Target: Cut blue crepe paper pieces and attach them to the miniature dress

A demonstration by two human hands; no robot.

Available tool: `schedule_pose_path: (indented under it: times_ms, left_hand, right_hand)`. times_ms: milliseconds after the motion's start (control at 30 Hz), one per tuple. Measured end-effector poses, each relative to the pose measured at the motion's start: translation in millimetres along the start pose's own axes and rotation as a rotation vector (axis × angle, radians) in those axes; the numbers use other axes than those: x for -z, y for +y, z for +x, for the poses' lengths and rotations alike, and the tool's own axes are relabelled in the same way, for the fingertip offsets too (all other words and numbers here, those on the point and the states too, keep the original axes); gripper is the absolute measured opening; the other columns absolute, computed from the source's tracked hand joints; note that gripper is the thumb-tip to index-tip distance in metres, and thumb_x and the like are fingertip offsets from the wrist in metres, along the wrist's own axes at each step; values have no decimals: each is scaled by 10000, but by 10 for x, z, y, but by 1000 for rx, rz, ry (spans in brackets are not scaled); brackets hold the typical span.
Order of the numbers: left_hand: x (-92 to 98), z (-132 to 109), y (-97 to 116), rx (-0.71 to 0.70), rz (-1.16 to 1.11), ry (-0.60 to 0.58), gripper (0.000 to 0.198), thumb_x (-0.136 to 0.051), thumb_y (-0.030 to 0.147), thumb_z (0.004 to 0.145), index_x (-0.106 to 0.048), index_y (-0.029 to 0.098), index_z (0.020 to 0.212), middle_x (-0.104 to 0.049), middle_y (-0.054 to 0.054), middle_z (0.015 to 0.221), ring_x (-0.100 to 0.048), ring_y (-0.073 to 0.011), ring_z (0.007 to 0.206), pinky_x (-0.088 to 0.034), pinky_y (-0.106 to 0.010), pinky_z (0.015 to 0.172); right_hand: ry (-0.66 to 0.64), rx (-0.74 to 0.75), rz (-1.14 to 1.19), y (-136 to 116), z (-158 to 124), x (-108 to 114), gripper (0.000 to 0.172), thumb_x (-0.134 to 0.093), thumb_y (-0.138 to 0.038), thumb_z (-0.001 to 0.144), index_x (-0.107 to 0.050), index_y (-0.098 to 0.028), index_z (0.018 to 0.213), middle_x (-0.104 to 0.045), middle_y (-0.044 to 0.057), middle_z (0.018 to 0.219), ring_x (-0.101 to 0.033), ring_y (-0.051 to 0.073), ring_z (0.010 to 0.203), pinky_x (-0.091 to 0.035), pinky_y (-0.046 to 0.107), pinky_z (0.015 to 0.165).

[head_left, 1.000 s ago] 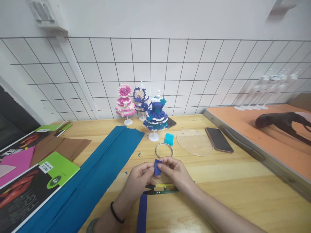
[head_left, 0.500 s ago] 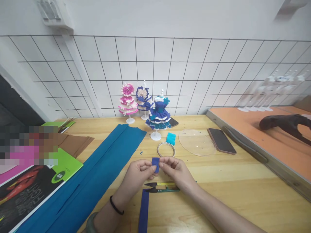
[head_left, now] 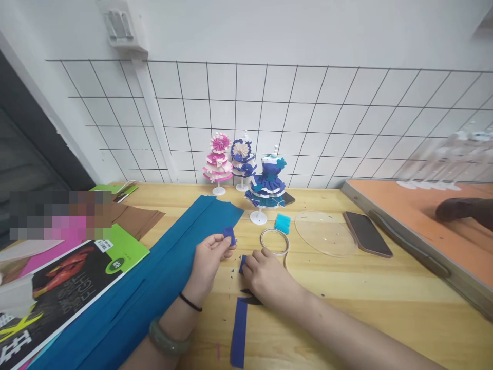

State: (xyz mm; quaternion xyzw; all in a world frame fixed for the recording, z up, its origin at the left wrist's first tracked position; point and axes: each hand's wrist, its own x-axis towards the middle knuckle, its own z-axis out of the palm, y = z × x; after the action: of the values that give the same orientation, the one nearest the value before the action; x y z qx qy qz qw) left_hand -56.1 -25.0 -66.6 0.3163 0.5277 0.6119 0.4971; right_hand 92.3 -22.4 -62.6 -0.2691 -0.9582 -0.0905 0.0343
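Pinched between the thumb and fingers of my left hand is a small blue-violet paper piece, raised over the table. My right hand is low on the table, its fingers curled over a second blue paper piece, of which only the left part shows. Beneath this hand, dark blades of the thread snips stick out; their handles are hidden. A blue paper strip lies below the blades. Tiny blue scraps are scattered between my hands.
Behind stand three small dress stands, the nearest a blue and teal dress. A silver ring, turquoise piece, clear disc and phone lie to the right. Long teal paper and packets cover the left.
My hands have parted: the left lifted away leftward with one blue piece, the right came down over the snips with another. Blue scraps now show between them. The view has turned slightly left.
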Motion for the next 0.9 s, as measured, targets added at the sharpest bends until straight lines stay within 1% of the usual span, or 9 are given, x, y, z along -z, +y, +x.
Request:
schedule_pose_path:
  times_ms: [133,233,300,333,467,567,667,800,900]
  left_hand:
    - [3,0,-28,17,-8,-14,193,-668,236,627,-512,145,696,-667,-57,677,-645,-172,686,-491,-218,574]
    - [-3,-12,-29,35,-3,-46,187,-662,238,635,-510,149,699,-670,-59,684,-649,-175,679,-497,-223,571]
    - [-18,-31,-26,44,8,-79,182,-662,247,635,-528,143,700,-673,-62,690,-649,-177,689,-498,-220,573]
    - [-30,-46,-23,50,16,-98,181,-663,252,634,-539,138,698,-674,-63,685,-648,-180,693,-498,-219,569]
    - [-106,-150,-8,79,58,-212,171,-673,255,614,-580,122,668,-674,-62,642,-643,-184,657,-499,-233,556]
    - [-167,-246,-13,107,173,-386,144,-639,264,640,-606,127,665,-668,-43,635,-620,-146,587,-487,-217,523]
    - [-201,-305,-50,146,278,-473,139,-604,270,662,-610,131,670,-657,-32,630,-600,-123,550,-486,-212,515]
    - [-212,-313,-104,132,342,-485,133,-588,262,659,-612,134,685,-644,-26,625,-585,-116,531,-498,-234,529]
    - [-221,-312,-106,128,355,-478,125,-573,246,657,-614,131,686,-643,-33,637,-588,-129,567,-501,-241,535]
  right_hand:
    - [-15,-20,49,-7,55,-14,139,-477,-31,715,-600,-92,692,-592,132,698,-500,215,680,-327,332,604]
    - [6,-63,124,70,-11,33,141,-461,-67,740,-594,-112,728,-606,102,714,-519,199,691,-356,309,624]
    - [34,-114,241,129,-96,86,171,-425,-94,776,-591,-136,782,-616,71,752,-535,169,709,-381,267,636]
    - [52,-163,366,155,-144,115,182,-411,-108,788,-588,-146,808,-619,56,774,-543,153,713,-393,242,629]
    - [84,-422,1145,218,-310,205,143,-466,-246,794,-573,-151,790,-605,18,690,-537,125,603,-402,210,533]
    - [109,-451,1379,243,-383,212,163,-505,-307,780,-561,-156,760,-583,5,659,-528,125,602,-401,223,553]
    - [143,-468,1278,267,-430,171,177,-490,-316,790,-563,-161,747,-583,9,672,-523,131,613,-397,228,550]
    - [164,-410,972,280,-474,133,183,-449,-273,816,-573,-170,730,-592,12,662,-522,135,607,-394,234,562]
    - [182,-370,817,263,-483,138,175,-430,-230,830,-575,-177,748,-608,19,692,-537,138,628,-390,237,590]
